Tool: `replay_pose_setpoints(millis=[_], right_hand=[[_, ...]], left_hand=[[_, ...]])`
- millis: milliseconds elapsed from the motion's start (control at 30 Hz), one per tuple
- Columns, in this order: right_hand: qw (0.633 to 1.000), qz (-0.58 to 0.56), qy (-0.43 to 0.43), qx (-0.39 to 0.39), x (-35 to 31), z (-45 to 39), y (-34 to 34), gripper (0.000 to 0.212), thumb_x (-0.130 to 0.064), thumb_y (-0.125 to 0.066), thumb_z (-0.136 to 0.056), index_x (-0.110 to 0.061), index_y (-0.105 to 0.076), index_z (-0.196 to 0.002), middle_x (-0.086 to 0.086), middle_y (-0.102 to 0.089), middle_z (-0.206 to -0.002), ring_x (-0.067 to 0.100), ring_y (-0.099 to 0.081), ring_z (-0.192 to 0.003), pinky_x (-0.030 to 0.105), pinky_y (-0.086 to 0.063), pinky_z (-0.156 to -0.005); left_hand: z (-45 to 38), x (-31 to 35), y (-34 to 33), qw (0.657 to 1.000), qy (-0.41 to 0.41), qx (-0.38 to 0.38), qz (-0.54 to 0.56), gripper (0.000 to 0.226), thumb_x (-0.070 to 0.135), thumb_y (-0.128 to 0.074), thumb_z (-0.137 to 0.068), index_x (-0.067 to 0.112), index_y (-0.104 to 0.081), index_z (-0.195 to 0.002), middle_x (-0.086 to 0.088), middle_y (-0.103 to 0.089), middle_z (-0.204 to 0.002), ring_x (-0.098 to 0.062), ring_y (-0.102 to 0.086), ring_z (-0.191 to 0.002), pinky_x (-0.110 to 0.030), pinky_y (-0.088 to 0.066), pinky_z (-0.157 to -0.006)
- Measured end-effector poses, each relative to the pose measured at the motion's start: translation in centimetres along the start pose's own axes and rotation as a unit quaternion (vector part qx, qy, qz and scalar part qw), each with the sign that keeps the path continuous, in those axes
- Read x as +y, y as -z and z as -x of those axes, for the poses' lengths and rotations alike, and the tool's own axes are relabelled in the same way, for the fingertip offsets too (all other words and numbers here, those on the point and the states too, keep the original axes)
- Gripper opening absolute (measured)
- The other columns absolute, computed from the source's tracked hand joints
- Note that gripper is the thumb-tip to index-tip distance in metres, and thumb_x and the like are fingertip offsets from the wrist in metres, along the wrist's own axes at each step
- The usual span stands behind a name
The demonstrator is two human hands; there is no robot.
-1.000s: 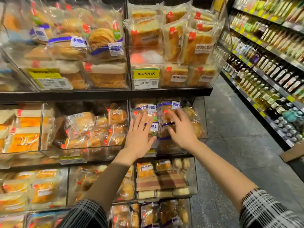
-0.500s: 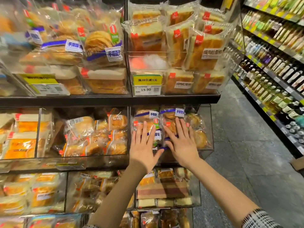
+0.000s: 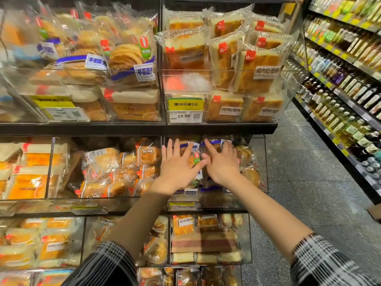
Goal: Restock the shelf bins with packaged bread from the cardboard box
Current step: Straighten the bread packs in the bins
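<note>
A: Where is the bread at this moment?

B: The bread packs (image 3: 188, 150) with the blue bands stand in the clear bin (image 3: 262, 166) at the right end of the middle shelf, under the shelf edge. The left hand (image 3: 177, 168) lies flat on the front of one pack, fingers straight and spread. The right hand (image 3: 223, 164) lies just beside it on the neighbouring pack, fingers also straight. Neither hand closes on anything; both are pressing, thumbs nearly touching.

A: So what is the step, do you think?

B: I judge it is settling the packs back into the bin so they stand in a tidy row. To do it well, push with flat palms and evenly on both packs, because the bread is soft and fingertips would dent it. Keep the labels facing outward.

A: And around it?

B: The left neighbour bin (image 3: 115, 172) holds small loose buns. Above, sliced cake packs (image 3: 255, 71) sit behind a price tag (image 3: 185, 112). A corner of the cardboard box (image 3: 375, 211) shows at the right edge of the floor. Bottles (image 3: 350, 83) line the opposite shelves.
</note>
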State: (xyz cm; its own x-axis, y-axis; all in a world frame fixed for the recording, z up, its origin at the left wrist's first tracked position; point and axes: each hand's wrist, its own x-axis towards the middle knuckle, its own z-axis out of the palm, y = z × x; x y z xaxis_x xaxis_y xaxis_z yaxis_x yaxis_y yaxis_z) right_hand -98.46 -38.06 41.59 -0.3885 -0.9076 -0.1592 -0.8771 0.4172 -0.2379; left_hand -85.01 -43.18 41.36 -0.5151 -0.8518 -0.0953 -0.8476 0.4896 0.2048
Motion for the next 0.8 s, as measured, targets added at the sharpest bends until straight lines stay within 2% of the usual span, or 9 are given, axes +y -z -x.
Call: replay_pose_setpoints(millis=[100,233,367,567,667,700,800], right_hand=[[0.999,0.044,-0.020,0.025,-0.5,-0.9,-1.0,0.052,-0.046,-0.017,-0.102,-0.037,-0.004,-0.152,0.024,0.008,-0.157,0.038,0.011,-0.146,0.047,0.006,-0.119],[0.997,0.072,-0.013,0.033,-0.2,-1.2,-1.0,0.051,-0.043,-0.019,-0.102,-0.037,-0.011,-0.151,0.022,0.000,-0.158,0.038,0.007,-0.146,0.052,0.006,-0.118],[0.998,0.066,-0.014,0.009,0.5,-0.8,-0.7,0.049,-0.043,-0.017,-0.102,-0.039,-0.012,-0.151,0.017,0.001,-0.160,0.033,0.006,-0.147,0.056,0.007,-0.115],[0.997,0.074,-0.011,0.010,0.6,-0.7,-1.3,0.050,-0.046,-0.015,-0.102,-0.041,-0.009,-0.151,0.016,0.005,-0.160,0.032,0.009,-0.147,0.057,0.010,-0.114],[1.000,0.023,-0.001,0.002,1.0,-0.6,-0.4,0.050,-0.049,-0.015,-0.101,-0.041,-0.013,-0.151,0.015,0.002,-0.160,0.030,0.008,-0.148,0.056,0.011,-0.114],[1.000,0.005,0.011,0.026,1.3,-0.2,-0.2,0.049,-0.049,-0.017,-0.101,-0.041,-0.017,-0.150,0.015,-0.002,-0.160,0.028,0.005,-0.148,0.054,0.010,-0.116],[0.984,-0.022,0.055,0.165,2.7,2.6,-1.1,0.046,-0.044,-0.031,-0.101,-0.038,-0.032,-0.146,0.015,-0.019,-0.157,0.027,-0.010,-0.147,0.051,0.003,-0.119]], left_hand=[[-0.5,0.7,-0.9,0.999,0.015,0.004,-0.047,0.064,0.060,-0.011,-0.096,0.031,-0.001,-0.153,-0.012,0.005,-0.160,-0.029,0.016,-0.146,-0.047,0.020,-0.114],[-1.5,0.7,-1.0,0.997,0.037,0.033,-0.060,0.054,0.040,-0.013,-0.101,0.030,-0.003,-0.153,-0.013,-0.005,-0.160,-0.028,0.003,-0.148,-0.052,0.014,-0.116],[-1.0,0.9,-2.0,0.993,0.026,0.053,-0.098,0.053,0.040,-0.011,-0.100,0.031,-0.010,-0.153,-0.012,-0.008,-0.160,-0.028,-0.001,-0.148,-0.056,0.016,-0.113],[-0.8,1.6,-2.6,0.993,0.037,0.077,-0.086,0.053,0.041,-0.012,-0.100,0.031,-0.012,-0.152,-0.013,-0.009,-0.160,-0.029,-0.001,-0.148,-0.058,0.019,-0.111],[-0.8,1.4,-2.6,0.993,0.037,0.084,-0.071,0.054,0.041,-0.014,-0.100,0.029,-0.014,-0.153,-0.014,-0.007,-0.160,-0.030,0.003,-0.148,-0.056,0.014,-0.114],[-0.5,1.2,-2.6,0.993,0.030,0.102,-0.057,0.054,0.041,-0.016,-0.101,0.027,-0.016,-0.152,-0.014,-0.007,-0.160,-0.030,0.005,-0.148,-0.055,0.012,-0.115],[1.1,0.6,-3.2,0.983,-0.009,0.184,-0.015,0.054,0.041,-0.020,-0.100,0.023,-0.021,-0.151,-0.014,-0.009,-0.160,-0.028,0.005,-0.148,-0.051,0.012,-0.117]])
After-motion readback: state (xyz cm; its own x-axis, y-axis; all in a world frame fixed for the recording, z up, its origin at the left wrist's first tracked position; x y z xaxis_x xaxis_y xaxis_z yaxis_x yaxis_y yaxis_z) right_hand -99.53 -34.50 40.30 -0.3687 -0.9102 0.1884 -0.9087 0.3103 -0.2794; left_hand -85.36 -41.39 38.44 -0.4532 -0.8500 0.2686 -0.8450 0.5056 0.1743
